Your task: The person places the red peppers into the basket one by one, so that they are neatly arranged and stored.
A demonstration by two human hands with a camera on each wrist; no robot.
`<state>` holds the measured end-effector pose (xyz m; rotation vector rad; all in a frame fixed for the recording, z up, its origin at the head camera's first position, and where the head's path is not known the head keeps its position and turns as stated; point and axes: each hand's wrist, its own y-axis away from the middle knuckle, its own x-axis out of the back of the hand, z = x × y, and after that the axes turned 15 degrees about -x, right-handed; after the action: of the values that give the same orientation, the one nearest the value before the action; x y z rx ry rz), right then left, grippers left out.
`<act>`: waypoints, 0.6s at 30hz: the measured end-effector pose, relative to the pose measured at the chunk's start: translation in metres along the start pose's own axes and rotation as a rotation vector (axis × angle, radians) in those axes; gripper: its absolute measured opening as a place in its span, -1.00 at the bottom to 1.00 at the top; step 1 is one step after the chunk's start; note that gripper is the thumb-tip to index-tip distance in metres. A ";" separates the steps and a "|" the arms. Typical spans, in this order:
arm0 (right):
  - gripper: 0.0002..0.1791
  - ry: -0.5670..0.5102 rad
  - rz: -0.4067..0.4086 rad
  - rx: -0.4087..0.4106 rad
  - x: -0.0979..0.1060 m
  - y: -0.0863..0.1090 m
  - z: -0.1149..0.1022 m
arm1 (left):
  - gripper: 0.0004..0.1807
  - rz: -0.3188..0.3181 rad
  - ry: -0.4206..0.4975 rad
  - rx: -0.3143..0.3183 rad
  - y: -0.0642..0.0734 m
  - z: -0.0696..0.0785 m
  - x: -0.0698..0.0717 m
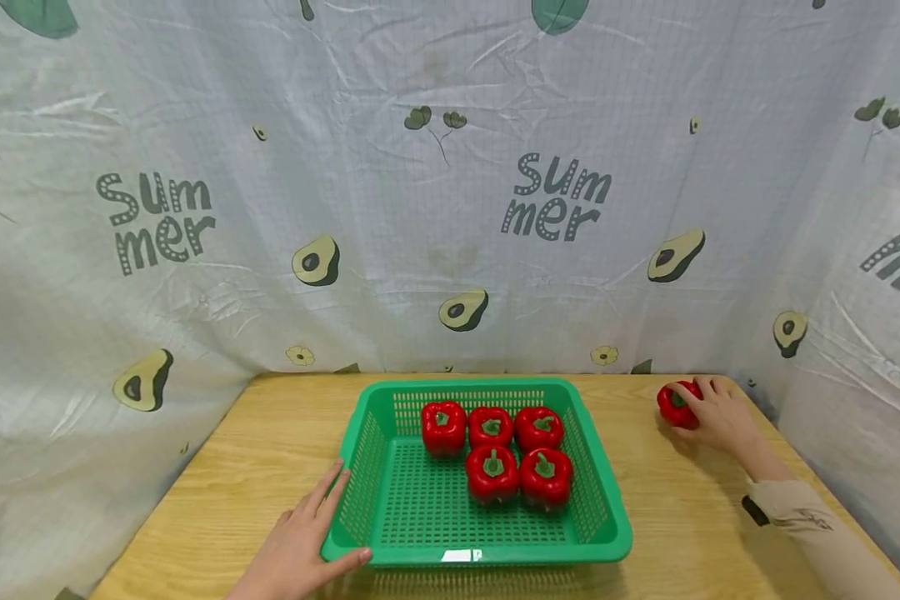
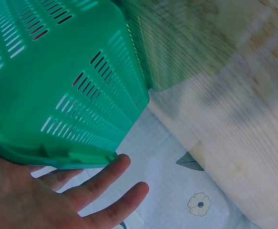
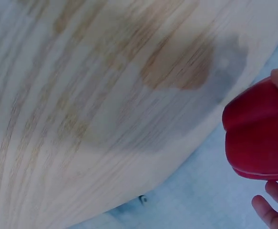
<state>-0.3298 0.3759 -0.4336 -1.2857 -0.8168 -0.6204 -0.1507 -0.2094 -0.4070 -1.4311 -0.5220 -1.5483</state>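
A red bell pepper [image 1: 669, 410] with a green stem is held in my right hand [image 1: 723, 421] at the far right of the table. In the right wrist view, thumb and fingertips lie on opposite sides of this pepper [image 3: 260, 131]. My left hand [image 1: 292, 537] rests against the near left corner of a green plastic basket [image 1: 607, 500], its fingers extended along the rim and its thumb by the front edge. Several red bell peppers [image 1: 492, 475] sit inside the basket, toward its back and right. The left wrist view shows the basket's slotted outer wall [image 2: 48, 90] above the fingers.
The basket stands on a light wooden table [image 1: 217, 475]. A pale curtain [image 1: 390, 208] printed with avocados and lettering hangs along the back and both sides, close to the table's edges. Bare wood lies between the basket and the right hand.
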 end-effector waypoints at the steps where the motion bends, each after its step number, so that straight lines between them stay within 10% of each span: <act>1: -0.21 -0.003 -0.019 -0.013 0.002 0.001 -0.003 | 0.02 -0.005 0.002 -0.002 0.000 0.000 0.000; 18: -0.18 -0.157 -0.013 0.024 0.015 0.017 -0.043 | 0.00 0.009 -0.012 0.006 0.002 0.001 -0.001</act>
<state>-0.2997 0.3374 -0.4343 -1.3202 -0.9598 -0.5229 -0.1483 -0.2090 -0.4085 -1.4369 -0.5265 -1.5304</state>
